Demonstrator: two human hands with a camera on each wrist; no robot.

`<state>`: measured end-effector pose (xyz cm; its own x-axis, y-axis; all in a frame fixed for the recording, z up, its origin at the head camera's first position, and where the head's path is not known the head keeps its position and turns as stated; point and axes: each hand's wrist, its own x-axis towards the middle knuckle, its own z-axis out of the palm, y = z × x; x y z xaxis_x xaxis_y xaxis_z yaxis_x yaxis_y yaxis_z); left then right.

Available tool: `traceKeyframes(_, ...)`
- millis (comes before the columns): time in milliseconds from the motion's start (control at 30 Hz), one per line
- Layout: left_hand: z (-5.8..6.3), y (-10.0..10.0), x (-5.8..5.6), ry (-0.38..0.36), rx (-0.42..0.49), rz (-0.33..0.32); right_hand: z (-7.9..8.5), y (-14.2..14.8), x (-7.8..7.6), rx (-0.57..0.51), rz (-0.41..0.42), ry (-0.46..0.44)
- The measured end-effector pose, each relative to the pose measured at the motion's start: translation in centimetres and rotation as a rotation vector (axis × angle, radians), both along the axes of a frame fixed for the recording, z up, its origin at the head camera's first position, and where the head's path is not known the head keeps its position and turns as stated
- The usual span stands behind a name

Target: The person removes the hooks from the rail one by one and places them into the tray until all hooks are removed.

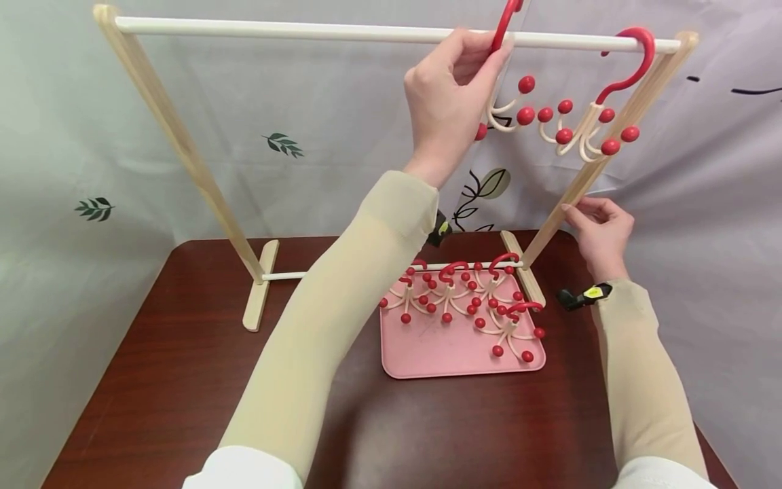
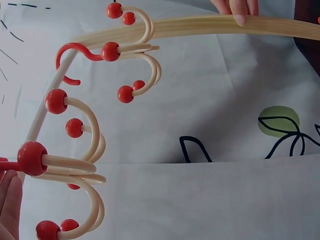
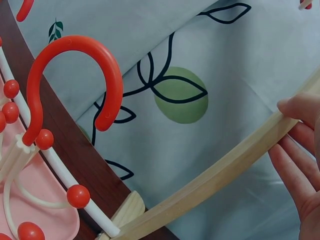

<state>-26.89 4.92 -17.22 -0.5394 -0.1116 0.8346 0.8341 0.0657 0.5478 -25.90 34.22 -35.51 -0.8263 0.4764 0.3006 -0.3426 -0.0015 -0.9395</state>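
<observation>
My left hand pinches the red hook of a multi-arm hanger up at the white top rod. The hanger has cream curved arms tipped with red balls, and part of it is hidden behind the hand in the head view. To its right, another such hanger hangs from the rod by its red hook. Lower down, my right hand holds the right wooden post of the rack between thumb and fingers.
Several more hangers stand on a pink tray on the dark wooden table. The rack's left post rises from a wooden foot. A patterned grey cloth hangs behind.
</observation>
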Motion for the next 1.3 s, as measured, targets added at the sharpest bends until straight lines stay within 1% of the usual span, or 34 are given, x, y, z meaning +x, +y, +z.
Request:
traceKeyframes(133, -0.7, -0.6, 0.4, 0.033, 0.018, -0.011, 0.0, 0.0, 0.0, 0.004, -0.001, 0.006)
traceKeyframes(433, -2.9, -1.8, 1.1, 0.019, 0.051, -0.024, 0.1, 0.1, 0.0, -0.006, 0.002, -0.009)
traceKeyframes(633, -5.0, -2.3, 1.5, -0.002, 0.101, -0.054, 0.0, 0.2, -0.1, 0.010, -0.011, -0.038)
traceKeyframes(933, -7.6, -3.1, 2.4, -0.045, 0.159, -0.105, -0.1, 0.4, -0.1, 0.007, -0.010, -0.023)
traceKeyframes(1000, -8.3, -3.3, 2.6, -0.053, 0.158, -0.111, -0.1, 0.4, -0.1, 0.005, -0.009, -0.021)
traceKeyframes(1167, -10.1, -3.8, 3.0, -0.068, 0.129, -0.104, -0.1, 0.4, -0.1, 0.006, -0.011, -0.022)
traceKeyframes(1300, -10.1, -4.4, 4.8, -0.100, 0.106, -0.080, -0.1, 0.3, -0.1, 0.003, -0.012, -0.019)
